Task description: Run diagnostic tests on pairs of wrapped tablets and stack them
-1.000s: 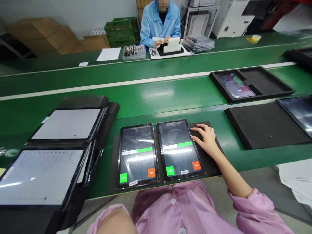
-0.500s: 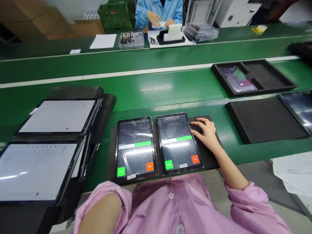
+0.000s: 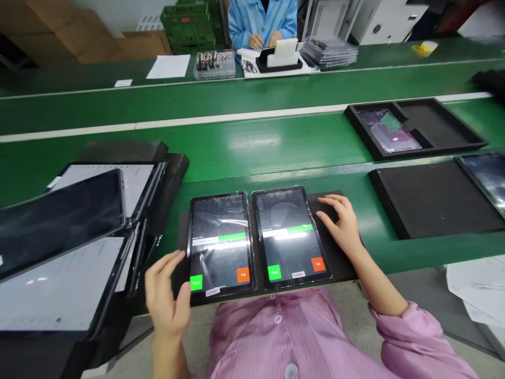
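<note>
Two tablets lie side by side on a black foam pad point(image 3: 341, 258). Both the left tablet point(image 3: 221, 221) and the right tablet point(image 3: 290, 245) have lit dark screens with a green and an orange button. Beside the left tablet's lower left edge is my left hand point(image 3: 168, 295), fingers apart and holding nothing. My right hand point(image 3: 342, 226) rests over the pad, just right of the right tablet, with thumb and fingers spread and nothing in them. A dark-screened tablet point(image 3: 67, 216) lies slanted across the stacked tablets at the left.
Stacked tablets with white screens point(image 3: 51, 295) fill the left side. A black tray point(image 3: 434, 123) holding one tablet sits on the green bench at the right, with another black foam pad point(image 3: 430, 195) before it. Across the bench, a co-worker in a blue smock point(image 3: 262, 21) handles something.
My left hand has come into view beside the left tablet. A dark-screened tablet now lies over the left stacks. My right hand has shifted slightly right, away from the right tablet's edge.
</note>
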Demonstrator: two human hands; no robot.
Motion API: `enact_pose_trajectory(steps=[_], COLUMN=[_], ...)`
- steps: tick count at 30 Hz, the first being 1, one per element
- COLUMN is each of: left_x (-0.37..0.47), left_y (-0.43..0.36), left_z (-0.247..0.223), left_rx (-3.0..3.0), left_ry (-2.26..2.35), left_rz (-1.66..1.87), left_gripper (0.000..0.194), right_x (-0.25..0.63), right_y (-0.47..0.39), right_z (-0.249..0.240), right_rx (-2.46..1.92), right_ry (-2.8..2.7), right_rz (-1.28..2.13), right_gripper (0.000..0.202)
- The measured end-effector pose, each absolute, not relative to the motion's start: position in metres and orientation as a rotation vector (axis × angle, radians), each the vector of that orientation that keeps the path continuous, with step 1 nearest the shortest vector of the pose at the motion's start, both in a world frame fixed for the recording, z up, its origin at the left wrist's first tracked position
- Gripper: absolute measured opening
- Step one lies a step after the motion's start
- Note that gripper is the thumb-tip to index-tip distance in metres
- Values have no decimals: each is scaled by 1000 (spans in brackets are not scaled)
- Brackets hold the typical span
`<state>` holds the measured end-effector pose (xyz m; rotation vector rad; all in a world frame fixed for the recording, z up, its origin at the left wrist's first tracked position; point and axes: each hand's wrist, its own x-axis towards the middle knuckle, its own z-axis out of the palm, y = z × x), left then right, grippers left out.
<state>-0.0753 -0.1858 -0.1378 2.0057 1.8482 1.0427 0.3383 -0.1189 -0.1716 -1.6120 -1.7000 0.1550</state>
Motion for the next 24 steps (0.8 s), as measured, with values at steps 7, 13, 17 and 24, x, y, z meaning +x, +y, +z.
enact_pose_trajectory(steps=[7, 13, 17, 24], left_x=[-94, -122, -140, -143], left_y=[-176, -172, -172, -171], left_z=[-169, -183, -184, -174], left_rx=[1873, 1622, 1591, 1732], left_ry=[1726, 1537, 1380, 1365], left_rz=[1012, 932, 822, 656], left_gripper=[53, 72, 81, 84], right_x=[277, 247, 255, 246], right_y=[-182, -205, -203, -206], right_z=[-141, -139, -141, -151], right_rx=[-1136, -1098, -1150, -1088], right_ry=[-2254, -2244, -2214, -2226], right_rz=[40, -61, -64, -63], right_gripper=[25, 32, 26, 25])
